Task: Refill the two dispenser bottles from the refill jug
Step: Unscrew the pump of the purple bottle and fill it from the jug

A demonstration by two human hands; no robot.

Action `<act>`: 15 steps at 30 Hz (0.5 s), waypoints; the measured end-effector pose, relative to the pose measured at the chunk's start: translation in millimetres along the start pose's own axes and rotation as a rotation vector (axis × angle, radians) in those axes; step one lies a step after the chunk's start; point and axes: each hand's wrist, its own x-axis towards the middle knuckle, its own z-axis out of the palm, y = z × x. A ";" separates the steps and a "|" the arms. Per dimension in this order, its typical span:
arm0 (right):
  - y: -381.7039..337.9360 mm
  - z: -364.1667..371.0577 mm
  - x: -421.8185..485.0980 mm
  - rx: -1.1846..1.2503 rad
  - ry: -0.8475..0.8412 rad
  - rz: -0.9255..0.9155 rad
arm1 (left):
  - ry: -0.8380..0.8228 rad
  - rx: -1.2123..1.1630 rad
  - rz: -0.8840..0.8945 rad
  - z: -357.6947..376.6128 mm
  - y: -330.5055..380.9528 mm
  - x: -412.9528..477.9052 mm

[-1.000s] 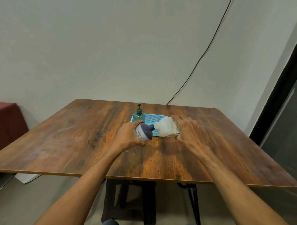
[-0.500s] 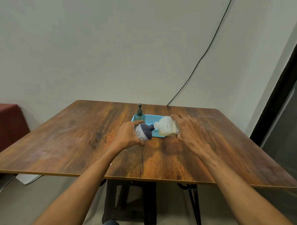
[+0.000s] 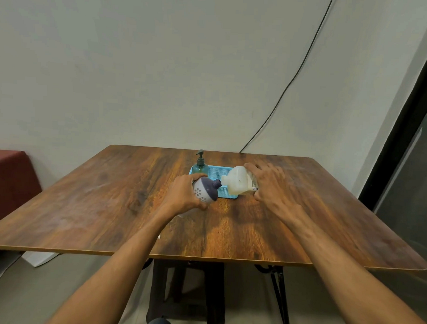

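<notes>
Tilting toward a round white-and-navy bottle [image 3: 204, 192] gripped by left fingers [image 3: 198, 205], the pale jug [image 3: 239, 185] sits clamped in right fingers [image 3: 268, 172].

The round white dispenser bottle [image 3: 204, 191] with a dark purple neck is tilted toward 3 o'clock, its open mouth meeting the spout of the pale translucent refill jug [image 3: 239, 184], tipped toward 9 o'clock. The green pump bottle [image 3: 200, 164] stands upright at 12 o'clock.
</notes>
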 end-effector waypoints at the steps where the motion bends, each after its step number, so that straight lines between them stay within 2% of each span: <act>1: -0.4 0.1 -0.7 -0.003 0.014 -0.005 | 0.001 0.010 0.002 -0.4 0.2 0.0; 15: -1.4 0.3 2.4 -0.031 0.033 -0.017 | 0.005 0.012 -0.002 -0.5 1.4 -1.0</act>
